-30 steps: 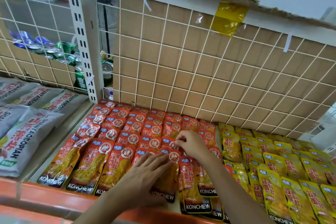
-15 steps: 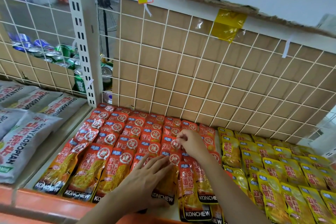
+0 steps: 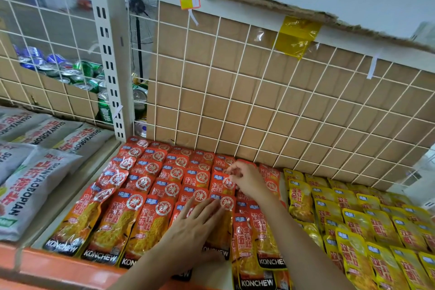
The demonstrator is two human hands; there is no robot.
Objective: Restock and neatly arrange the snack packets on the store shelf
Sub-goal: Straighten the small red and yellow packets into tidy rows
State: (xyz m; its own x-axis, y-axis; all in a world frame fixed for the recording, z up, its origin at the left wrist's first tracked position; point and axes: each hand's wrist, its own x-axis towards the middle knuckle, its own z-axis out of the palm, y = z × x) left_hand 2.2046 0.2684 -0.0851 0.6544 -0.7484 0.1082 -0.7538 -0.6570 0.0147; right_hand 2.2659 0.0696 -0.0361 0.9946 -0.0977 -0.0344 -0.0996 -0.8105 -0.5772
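Alignment of red snack packets [image 3: 146, 195] on shelf [image 3: 58, 266], right-hand columns, from mid-depth toward back edge.

Left hand [image 3: 193, 226] laid flat, grip wide, fingers straight, pressing on packets near front edge. Right hand [image 3: 244, 179] further back, grip narrow, fingertips [image 3: 231, 172] apparently pinching top of one red packet. Judged best: use flat palm as anchor against shifting of neighbours; move pinched packet only along own column, overlap matched to rows beside. Little room: wire grid panel [image 3: 259, 101] tight behind back row, yellow packets [image 3: 376, 231] just beside toward right edge, white upright post [image 3: 113, 66] at back left corner, grey bags [image 3: 30, 183] beyond left edge. Free room only upward and over front edge; lift, not sideways drag.
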